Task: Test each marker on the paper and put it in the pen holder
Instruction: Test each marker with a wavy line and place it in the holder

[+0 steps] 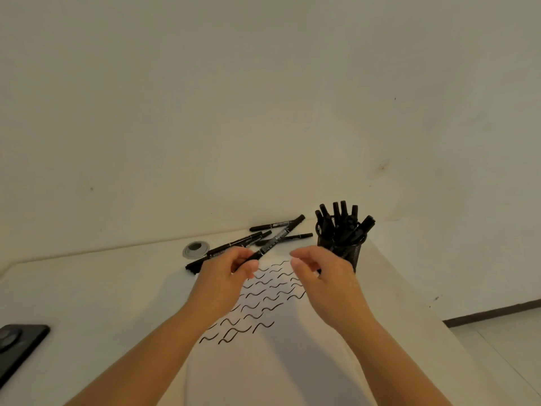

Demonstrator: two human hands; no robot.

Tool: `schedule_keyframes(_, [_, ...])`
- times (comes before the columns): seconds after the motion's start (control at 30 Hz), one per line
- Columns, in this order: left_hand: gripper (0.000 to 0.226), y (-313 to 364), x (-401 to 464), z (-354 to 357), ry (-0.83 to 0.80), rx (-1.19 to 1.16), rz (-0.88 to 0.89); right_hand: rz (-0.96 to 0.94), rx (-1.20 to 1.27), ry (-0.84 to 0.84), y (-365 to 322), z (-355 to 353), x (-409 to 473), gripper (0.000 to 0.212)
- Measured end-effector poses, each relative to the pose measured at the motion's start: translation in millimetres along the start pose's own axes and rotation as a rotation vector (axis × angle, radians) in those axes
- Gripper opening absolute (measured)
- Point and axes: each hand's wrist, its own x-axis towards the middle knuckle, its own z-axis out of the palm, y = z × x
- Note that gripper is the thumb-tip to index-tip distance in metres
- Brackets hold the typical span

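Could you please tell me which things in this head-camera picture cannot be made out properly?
- Marker in the left hand: its near end is hidden by the fingers.
- Right hand: whether it holds anything is unclear; fingers cover it.
- Pen holder: marker count unclear, overlapping.
- Dark object: cut off by the left edge.

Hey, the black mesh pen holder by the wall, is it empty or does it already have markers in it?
Not empty. The pen holder stands upright with a bunch of black markers sticking out of its top.
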Motion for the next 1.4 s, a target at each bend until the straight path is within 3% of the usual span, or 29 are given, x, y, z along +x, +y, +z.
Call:
schedule_keyframes(0.2, [0.019, 2, -55, -2, -0.116, -0.033, 0.028, 0.164, 0.38, -0.129, -13, 29, -32, 0.02])
schedule_keyframes(0.43, [0.019, -9, -89, -12, -0.173, -0.122, -0.006, 0.196, 0.529, -0.077, -27, 41, -54, 0.027])
schedule_keyframes(0.67, [0.025, -6, -108, -20, -0.158, -0.07, 0.028, 0.13, 0.496, -0.156, -36, 52, -72, 0.024])
schedule_keyframes(0.97, [0.02, -6, -120, -18, 0.092, 0.393, 0.2, 0.38, 0.55, 0.072, -36, 83, -83, 0.026])
schedule_keyframes(1.1, [0.032, -21, -126, -32, 0.228, 0.686, 0.331, 0.572, 0.681, 0.373, -14, 49, -59, 0.029])
schedule_keyframes(1.17, [0.036, -31, -128, -40, 0.244, 0.678, 0.337, 0.499, 0.576, 0.402, 0, 28, -52, 0.027])
schedule_keyframes(1.27, [0.042, -37, -121, -42, 0.178, 0.534, 0.249, 0.338, 0.417, 0.299, 11, 15, -51, 0.018])
schedule_keyframes(1.4, [0.031, -38, -101, -29, 0.067, 0.574, 0.248, 0.298, 0.404, 0.22, 18, 17, -35, 0.011])
